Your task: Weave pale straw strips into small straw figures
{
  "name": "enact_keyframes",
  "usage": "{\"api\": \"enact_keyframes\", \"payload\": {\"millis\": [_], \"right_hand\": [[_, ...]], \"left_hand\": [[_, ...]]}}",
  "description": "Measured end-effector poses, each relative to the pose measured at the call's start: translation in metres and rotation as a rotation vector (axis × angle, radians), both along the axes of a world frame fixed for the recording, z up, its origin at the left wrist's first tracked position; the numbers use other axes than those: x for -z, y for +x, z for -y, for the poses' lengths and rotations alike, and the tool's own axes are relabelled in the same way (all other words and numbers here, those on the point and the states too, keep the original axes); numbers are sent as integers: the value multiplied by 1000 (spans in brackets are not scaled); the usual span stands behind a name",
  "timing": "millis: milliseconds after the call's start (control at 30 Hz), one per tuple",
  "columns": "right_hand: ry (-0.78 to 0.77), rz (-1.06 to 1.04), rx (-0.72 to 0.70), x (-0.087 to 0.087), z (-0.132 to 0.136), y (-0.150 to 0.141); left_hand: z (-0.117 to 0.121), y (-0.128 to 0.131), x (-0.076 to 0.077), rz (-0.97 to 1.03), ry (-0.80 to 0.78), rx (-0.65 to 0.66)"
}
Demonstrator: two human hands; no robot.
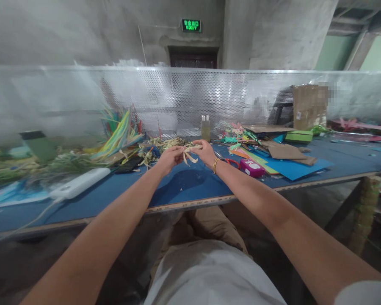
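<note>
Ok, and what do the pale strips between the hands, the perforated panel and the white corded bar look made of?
Pale strips: perhaps dried leaf or husk, matte, thin and curling; paper is possible.
Perforated panel: probably metal, from its silvery sheen and regular holes.
White corded bar: likely plastic, smooth, evenly coloured, with rounded edges.

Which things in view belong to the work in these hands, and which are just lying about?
In the work:
- pale strips, held by the left hand and right hand

Seemingly just lying about:
- purple box
- blue sheet
- brown cardboard
- white block with a cord
- green container, blurred
</note>
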State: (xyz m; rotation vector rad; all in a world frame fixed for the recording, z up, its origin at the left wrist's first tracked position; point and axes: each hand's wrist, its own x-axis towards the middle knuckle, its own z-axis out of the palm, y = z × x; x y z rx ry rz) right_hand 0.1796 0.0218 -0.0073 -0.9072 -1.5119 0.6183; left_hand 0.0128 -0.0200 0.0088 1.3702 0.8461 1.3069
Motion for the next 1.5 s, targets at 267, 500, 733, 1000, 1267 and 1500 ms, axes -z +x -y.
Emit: {"api": "enact_keyframes", "payload": {"millis": [267,500,733,1000,1267,1500], "right_hand": [[-15,-91,-33,2,-5,-2],[-49,-130,-79,-2,2,-2],[-22,-133,-96,-1,1,-1],[-27,-114,-96,1,-2,-1],[-10,-125,-85,1,-1,-1],[-23,-100,-78,-1,2,-1]], "left_hand": [[4,4,-2,6,-34,-16],[0,1,2,-30,-33,22],[3,1,3,-70,-50,97],[2,1,3,-83,-62,107],[4,1,2,-73,-51,71],[6,3,-1,-45,-53,46]]}}
